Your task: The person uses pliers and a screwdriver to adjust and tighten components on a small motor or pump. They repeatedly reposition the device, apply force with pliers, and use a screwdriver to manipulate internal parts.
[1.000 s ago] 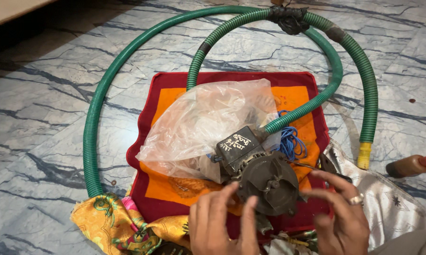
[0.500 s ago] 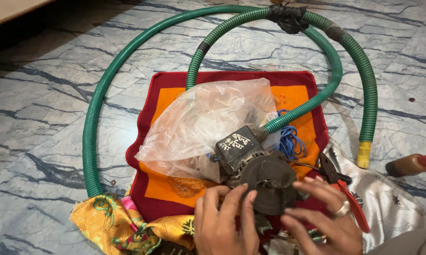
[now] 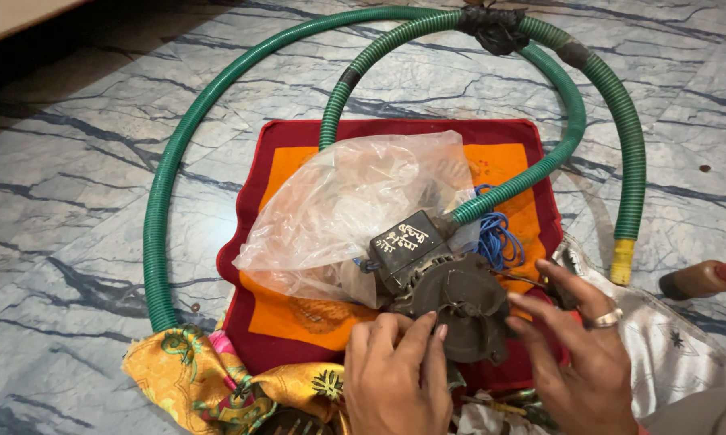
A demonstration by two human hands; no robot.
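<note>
Low on the red and orange mat [image 3: 298, 322]: clear plastic bag [image 3: 355, 209], mouth open toward dark pump motor [image 3: 451, 298], contents unclear. Left hand [image 3: 399, 379] resting fingertips on motor's round housing, not clenched. Right hand [image 3: 580, 354] spread beside motor, fingers loose, grip impossible to tell. Green hose [image 3: 161, 201] looping around.

Under the left hand [image 3: 399, 379] a matt, grimy, probably metal pump [image 3: 459, 310]; beyond it crinkled glossy plastic bag [image 3: 355, 213], ribbed rubbery hose [image 3: 161, 209], polished marble floor [image 3: 65, 201].
</note>
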